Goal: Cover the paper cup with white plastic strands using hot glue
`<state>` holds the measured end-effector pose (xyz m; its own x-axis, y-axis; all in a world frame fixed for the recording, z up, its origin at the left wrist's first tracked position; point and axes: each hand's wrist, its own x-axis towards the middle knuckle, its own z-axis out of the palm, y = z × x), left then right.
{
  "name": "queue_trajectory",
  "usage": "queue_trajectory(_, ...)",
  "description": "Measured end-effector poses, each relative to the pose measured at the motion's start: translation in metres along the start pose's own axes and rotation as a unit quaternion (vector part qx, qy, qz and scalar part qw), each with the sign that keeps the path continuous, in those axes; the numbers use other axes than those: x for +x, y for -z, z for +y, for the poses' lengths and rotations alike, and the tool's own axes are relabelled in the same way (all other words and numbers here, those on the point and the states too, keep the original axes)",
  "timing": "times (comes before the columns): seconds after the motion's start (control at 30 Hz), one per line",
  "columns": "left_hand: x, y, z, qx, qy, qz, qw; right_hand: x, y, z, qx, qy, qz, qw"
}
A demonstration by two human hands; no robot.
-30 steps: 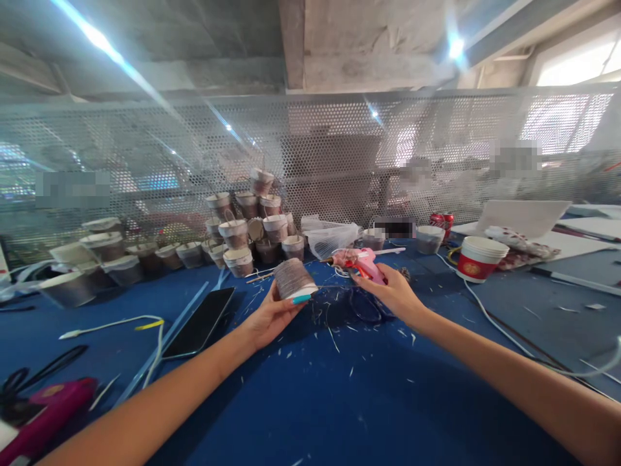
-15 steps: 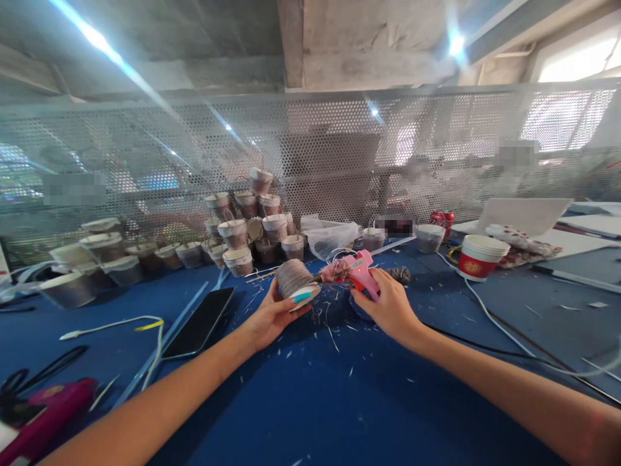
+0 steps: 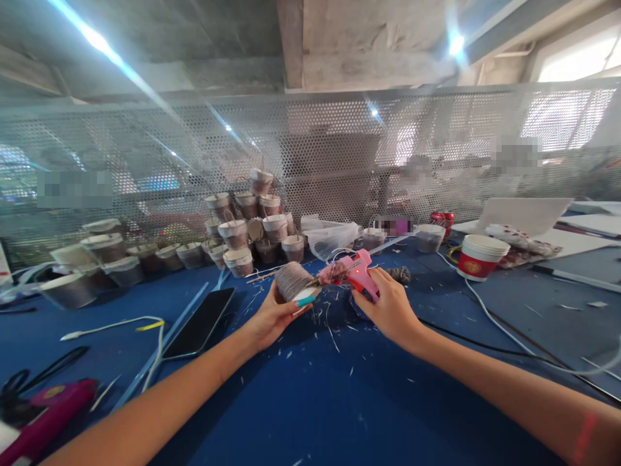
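My left hand (image 3: 272,317) is wrapped round a small paper cup (image 3: 294,282) wound with grey-brown yarn. The cup lies tilted on its side, its white end facing right. In my right hand (image 3: 391,304) is a pink glue gun (image 3: 358,270), gripped by its handle with a red light showing. The gun's nozzle points left and meets the cup near the edge of its white end; whether it touches cannot be made out. Behind my right hand lies a bundle of grey yarn (image 3: 400,275). Dark blue scissor-like handles are mostly hidden under that hand.
Yarn-wrapped cups (image 3: 233,234) stand stacked at the back, with more along the left. A phone (image 3: 198,323) and white cable lie left, near a magenta tool (image 3: 58,414). Red-and-white paper cups (image 3: 481,259) stand right. Cords cross the blue table (image 3: 310,401), scattered with scraps.
My right hand has lifted the glue gun by its handle and brought the nozzle left to the yarn-wound cup. My left hand has tilted the cup slightly, its white end turning more towards me.
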<state>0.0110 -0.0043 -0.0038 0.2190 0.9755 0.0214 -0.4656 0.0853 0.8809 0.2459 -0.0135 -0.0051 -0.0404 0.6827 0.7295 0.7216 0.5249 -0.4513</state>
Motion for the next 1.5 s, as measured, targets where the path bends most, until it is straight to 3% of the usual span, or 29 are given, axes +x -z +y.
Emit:
queue_trajectory(0.2, 0.0, 0.0, -0.002, 0.028, 0.018, 0.041, 0.999, -0.002, 0.0, 0.004, -0.01, 0.016, 0.003, 1.0)
queue_trajectory(0.5, 0.003, 0.008, -0.004, 0.0, 0.021, 0.001, 1.0, 0.0, 0.002, 0.006, -0.031, 0.019, 0.023, 0.999)
queue_trajectory(0.93, 0.004, 0.012, -0.005, -0.005, 0.013, -0.002, 1.0, 0.001, 0.001, 0.013, -0.048, 0.007, 0.028, 0.998)
queue_trajectory(1.23, 0.002, -0.004, -0.002, 0.016, 0.018, 0.052, 0.998, -0.001, 0.003, 0.004, -0.024, 0.05, 0.024, 0.998)
queue_trajectory(1.5, 0.004, -0.003, -0.004, 0.03, 0.012, 0.048, 0.998, -0.003, 0.002, 0.004, -0.021, 0.048, 0.023, 0.998)
